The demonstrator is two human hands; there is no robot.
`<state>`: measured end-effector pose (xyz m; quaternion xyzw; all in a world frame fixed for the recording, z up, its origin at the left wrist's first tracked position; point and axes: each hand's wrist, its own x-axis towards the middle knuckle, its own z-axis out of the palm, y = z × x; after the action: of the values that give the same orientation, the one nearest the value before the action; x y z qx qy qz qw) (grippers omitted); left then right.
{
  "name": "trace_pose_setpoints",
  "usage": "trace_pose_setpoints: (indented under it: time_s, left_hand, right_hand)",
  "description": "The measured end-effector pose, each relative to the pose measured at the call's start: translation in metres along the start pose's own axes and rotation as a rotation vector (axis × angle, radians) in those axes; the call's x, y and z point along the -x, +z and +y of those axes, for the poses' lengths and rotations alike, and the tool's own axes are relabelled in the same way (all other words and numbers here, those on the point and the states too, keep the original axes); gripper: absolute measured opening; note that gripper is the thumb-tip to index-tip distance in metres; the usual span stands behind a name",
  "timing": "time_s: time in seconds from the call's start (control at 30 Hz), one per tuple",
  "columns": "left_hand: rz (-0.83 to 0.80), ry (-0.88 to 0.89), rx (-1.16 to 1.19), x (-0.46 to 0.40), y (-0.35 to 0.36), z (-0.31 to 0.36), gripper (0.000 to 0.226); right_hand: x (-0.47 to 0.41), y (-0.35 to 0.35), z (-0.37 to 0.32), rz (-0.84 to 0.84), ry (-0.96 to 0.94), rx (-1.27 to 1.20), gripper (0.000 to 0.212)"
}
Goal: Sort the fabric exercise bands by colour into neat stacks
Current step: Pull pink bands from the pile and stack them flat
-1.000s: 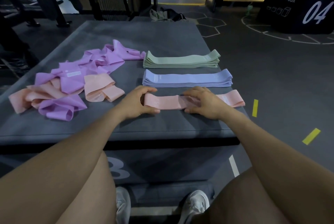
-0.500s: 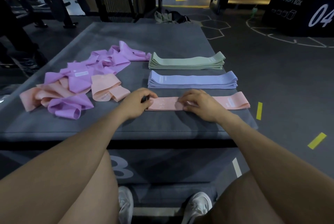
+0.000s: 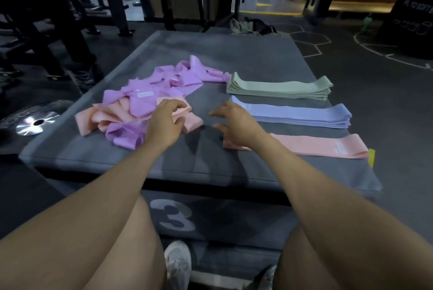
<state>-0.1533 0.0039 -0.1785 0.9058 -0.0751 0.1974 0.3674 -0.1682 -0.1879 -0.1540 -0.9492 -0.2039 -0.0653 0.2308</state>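
- A grey padded soft box top [image 3: 234, 60] fills the middle of the frame; a large pale "3" [image 3: 173, 218] is printed on its front face, low in the centre.
- On the right half of the top lie three flat rows: a neat stack of sage-green fabric bands [image 3: 280, 88] farthest back, a stack of lavender-blue fabric bands [image 3: 302, 116] in front of it, and a flat peach-pink fabric band [image 3: 323, 149] nearest the front edge. The rows are apart from one another.
- At left centre sits an unsorted heap of crumpled lilac-purple fabric bands [image 3: 164, 81] mixed with loose peach fabric bands [image 3: 105, 116].
- The left hand [image 3: 164, 123] hovers at the right edge of that heap, its fingers loosely curled over a folded peach band [image 3: 189, 118]; it may be touching the fabric, but the blur hides any firm grip.
- The right hand [image 3: 236, 121] is in the centre, over bare grey surface between the heap and the rows, its fingers spread and relaxed, holding nothing. Its wrist covers the left end of the flat peach-pink band.
- Bare knees and white sneakers [image 3: 178, 264] show along the bottom edge.
- A shiny silver weight plate [image 3: 35, 123] lies on the dark floor at far left.
- A black box with white lettering [image 3: 414, 20] stands at upper right.
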Motion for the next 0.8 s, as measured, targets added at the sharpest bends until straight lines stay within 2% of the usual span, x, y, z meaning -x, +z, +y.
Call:
trace_pose_setpoints:
  time_s: [0.1,0.3,0.4,0.5,0.63,0.8]
  left_hand:
    - [-0.029,-0.037,-0.097,0.001,-0.015,-0.020,0.036]
    - [-0.037,-0.090,-0.096,0.002,-0.032,-0.044,0.033]
    - [-0.061,-0.115,-0.115,0.003,-0.035,-0.048,0.031]
    - [-0.073,-0.112,-0.085,0.004,-0.039,-0.049,0.029]
    - [-0.061,-0.113,0.004,0.006,-0.042,-0.048,0.032]
    - [-0.056,-0.060,0.088,0.005,-0.046,-0.032,0.041]
  right_hand:
    - [-0.020,0.018,-0.022,-0.017,0.003,-0.010,0.036]
    - [-0.051,0.050,-0.045,-0.020,0.206,-0.036,0.037]
    - [-0.058,0.058,-0.052,-0.021,0.217,-0.067,0.030]
    - [-0.061,0.061,-0.056,0.017,0.208,-0.165,0.022]
    - [-0.059,0.060,-0.059,0.108,0.209,-0.433,0.012]
    - [-0.057,0.042,-0.070,0.099,0.146,-0.554,0.005]
